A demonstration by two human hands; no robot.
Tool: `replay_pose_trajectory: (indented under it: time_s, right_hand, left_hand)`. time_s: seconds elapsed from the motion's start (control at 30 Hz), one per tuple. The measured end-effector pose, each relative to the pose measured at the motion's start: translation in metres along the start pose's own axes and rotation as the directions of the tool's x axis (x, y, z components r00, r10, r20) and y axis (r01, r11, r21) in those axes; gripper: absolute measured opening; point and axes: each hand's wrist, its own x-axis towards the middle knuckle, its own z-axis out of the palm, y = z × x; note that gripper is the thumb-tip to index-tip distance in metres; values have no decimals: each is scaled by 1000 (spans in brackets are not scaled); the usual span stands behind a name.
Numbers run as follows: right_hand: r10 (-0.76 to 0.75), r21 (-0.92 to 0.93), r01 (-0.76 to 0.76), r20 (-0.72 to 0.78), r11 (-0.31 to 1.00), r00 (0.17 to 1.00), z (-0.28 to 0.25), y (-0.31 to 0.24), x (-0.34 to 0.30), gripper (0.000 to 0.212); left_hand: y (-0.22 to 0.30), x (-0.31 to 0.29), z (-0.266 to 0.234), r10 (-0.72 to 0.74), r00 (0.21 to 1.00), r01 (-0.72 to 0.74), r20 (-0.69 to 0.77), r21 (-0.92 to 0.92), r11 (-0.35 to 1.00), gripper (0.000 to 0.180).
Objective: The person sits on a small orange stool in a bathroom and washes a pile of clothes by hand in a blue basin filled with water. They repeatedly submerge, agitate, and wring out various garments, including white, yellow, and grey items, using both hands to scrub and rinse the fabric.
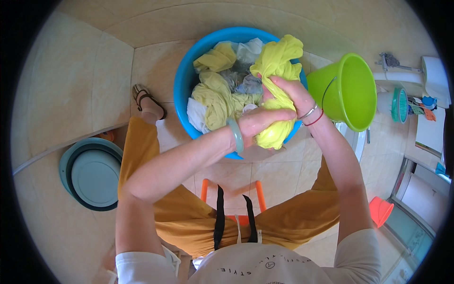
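Note:
A bunched, wet-looking bright yellow cloth (279, 59) is gripped in both my hands above the right side of a blue basin (182, 90). My left hand (260, 120), with a pale green bangle at its wrist, closes round the lower part. Higher up, my right hand (291, 94) is wrapped round the twisted middle; a silver bangle and red string circle that wrist. The cloth's upper end flops over the basin's far right rim. Inside the basin lie more wet fabrics: a dull yellow one (213, 94), a white one (196, 113) and greyish pieces in water.
Right of the basin, a lime green bucket (331, 92) tilts in view, its handle near my right wrist. Grey-green basins (94, 173) rest at the left. Between my legs is an orange stool (260, 196). A small red-orange bucket (380, 211) sits at far right.

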Motion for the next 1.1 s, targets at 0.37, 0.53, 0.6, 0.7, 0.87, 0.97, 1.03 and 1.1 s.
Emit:
replay_pose_trajectory:
  time_s: [0.37,0.53,0.6,0.7,0.87,0.97,1.03,1.1]
  right_hand:
    - [-114,-493,-51,-298,869,948,7,12,28,29]
    - [-2,-732,-389,-470,559,883,-20,55,54,28]
    - [18,-645,-390,-504,657,864,-35,75,49,27]
    - [89,-122,-151,-411,981,907,-37,93,22,33]
    - [-82,-472,-122,-389,873,918,7,73,-12,40]
    - [-211,-439,-20,-471,898,857,-16,59,-26,67]
    - [45,-31,-82,-620,996,784,-70,87,-31,84]
    - [115,334,43,-440,941,891,-70,113,-22,85]
  left_hand:
    - [-2,17,-8,59,988,-23,-142,239,971,42]
    - [-51,52,-45,165,942,-100,-291,226,969,46]
    - [-65,53,-38,168,909,-124,-382,137,983,50]
    - [-71,35,-54,175,976,-215,-128,-468,857,54]
    - [-49,38,-80,161,984,-175,-71,-499,849,62]
    - [-43,43,-73,161,980,-76,113,-539,839,55]
    - [-30,31,-49,63,997,-27,39,-599,800,47]
    - [-30,33,-47,146,984,-46,105,-640,767,45]
